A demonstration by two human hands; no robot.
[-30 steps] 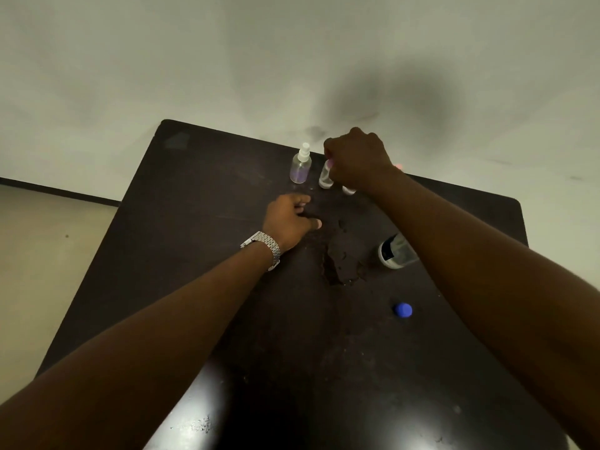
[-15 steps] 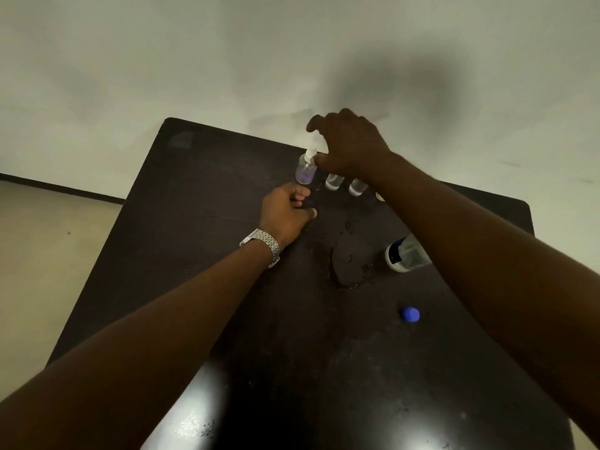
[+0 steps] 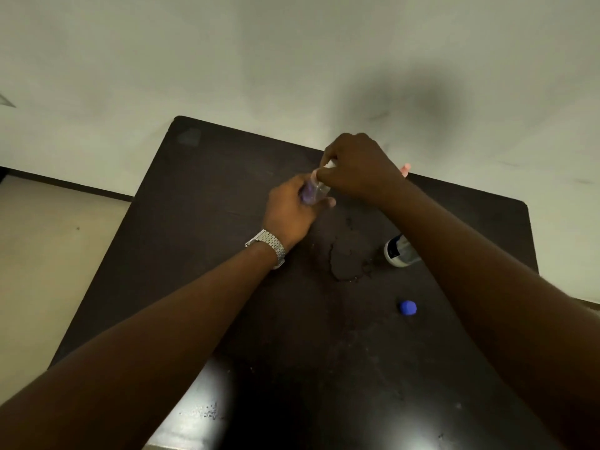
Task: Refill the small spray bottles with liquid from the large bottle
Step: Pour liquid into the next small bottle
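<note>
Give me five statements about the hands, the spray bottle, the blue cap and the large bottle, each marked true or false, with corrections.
1. The left hand holds the spray bottle. True.
2. The right hand rests flat on the table. False: it pinches the top of the spray bottle.
3. The blue cap lies loose on the table. True.
4. The blue cap sits on the large bottle. False: it lies apart from it, nearer the camera.
5. A watch is on the right wrist. False: it is on the left wrist.
</note>
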